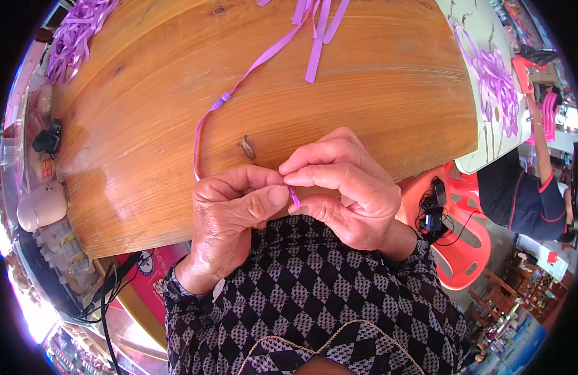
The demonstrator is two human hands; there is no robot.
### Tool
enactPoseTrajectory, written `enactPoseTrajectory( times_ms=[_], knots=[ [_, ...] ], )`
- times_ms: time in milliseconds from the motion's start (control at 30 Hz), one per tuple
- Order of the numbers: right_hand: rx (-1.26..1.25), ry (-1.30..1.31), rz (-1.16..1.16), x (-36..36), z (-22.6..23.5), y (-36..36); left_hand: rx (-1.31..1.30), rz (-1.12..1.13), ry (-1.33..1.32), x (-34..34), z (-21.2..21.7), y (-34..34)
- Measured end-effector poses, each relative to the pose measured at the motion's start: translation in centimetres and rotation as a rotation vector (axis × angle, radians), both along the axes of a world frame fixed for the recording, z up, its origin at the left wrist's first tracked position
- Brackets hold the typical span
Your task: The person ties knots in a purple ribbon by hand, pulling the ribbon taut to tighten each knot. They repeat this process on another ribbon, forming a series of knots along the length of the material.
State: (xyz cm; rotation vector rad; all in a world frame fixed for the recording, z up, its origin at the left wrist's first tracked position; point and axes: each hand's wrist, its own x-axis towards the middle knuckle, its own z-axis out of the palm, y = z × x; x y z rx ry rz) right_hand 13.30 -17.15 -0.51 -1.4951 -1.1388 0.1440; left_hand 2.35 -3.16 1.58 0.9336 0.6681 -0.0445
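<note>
Both hands meet over the near edge of the wooden table, working on a narrow purple ribbon [293, 196]. Between thumb and forefinger, my left hand [229, 209] pinches it. My right hand [348, 187] is curled close against the left fingertips, its fingers and thumb around the short ribbon end that shows there. From behind the left hand the ribbon runs up and away across the table, with a small knot [221, 101] along it. It reaches several loose purple strips [317, 47] at the far edge. The fingers hide the exact fold of the ribbon.
A wooden table [133, 144] spreads ahead, with a dark mark [246, 147] on it. Purple ribbon heaps [83, 34] lie far left and on a white table [476, 147] at right. An orange chair [467, 253] holds black cables. Another person [529, 194] is at right.
</note>
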Motion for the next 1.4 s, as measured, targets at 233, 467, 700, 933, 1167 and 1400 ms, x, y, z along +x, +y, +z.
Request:
enactPoseTrajectory(
  times_ms=[233, 467, 700, 933, 1167, 1400],
  knots=[
    [0.034, -0.062, -0.042, -0.4, 0.1, 0.4, -0.046, 0.019, -0.032, 0.1, -0.4, -0.2],
    [0.049, -0.047, -0.014, 0.3, -0.2, -0.1, -0.109, 0.022, -0.075, 0.2, -0.3, -0.4],
    [0.009, 0.357, 0.101, 0.1, -0.3, -0.4, -0.032, 0.014, -0.100, 0.1, 0.1, -0.7],
    [-0.014, 0.246, 0.079, 0.0, 0.0, -0.2, 0.041, 0.015, -0.011, 0.2, 0.3, -0.6],
    [0.003, 0.179, 0.104, 0.4, 0.1, -0.1, 0.004, -0.001, 0.008, 0.2, 0.1, -0.6],
    [0.013, 0.493, 0.157, 0.0, 0.1, -0.4, 0.024, 0.000, -0.008, 0.0, 0.3, -0.9]
  ],
)
